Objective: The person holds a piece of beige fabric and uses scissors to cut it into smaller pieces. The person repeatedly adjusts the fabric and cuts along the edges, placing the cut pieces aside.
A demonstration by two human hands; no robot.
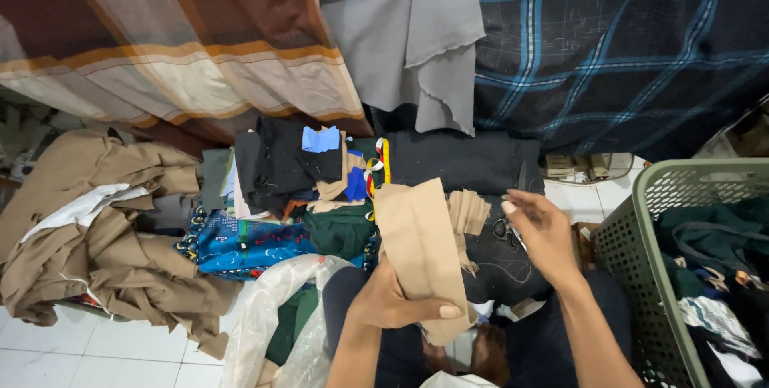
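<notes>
Tan fabric piece [420, 248] is being held clenched near its lower edge in the left hand [392, 300] grip; light, limp; right hand [541, 232] is being held loosely curled beside it, its grip empty

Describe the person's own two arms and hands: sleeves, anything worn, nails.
Both forearms are bare, no sleeves in view. The left hand wears no glove, ring or watch; its thumbnail is short and unpainted. The right hand is likewise bare, with no ring or wristband and a plain short nail.
</notes>
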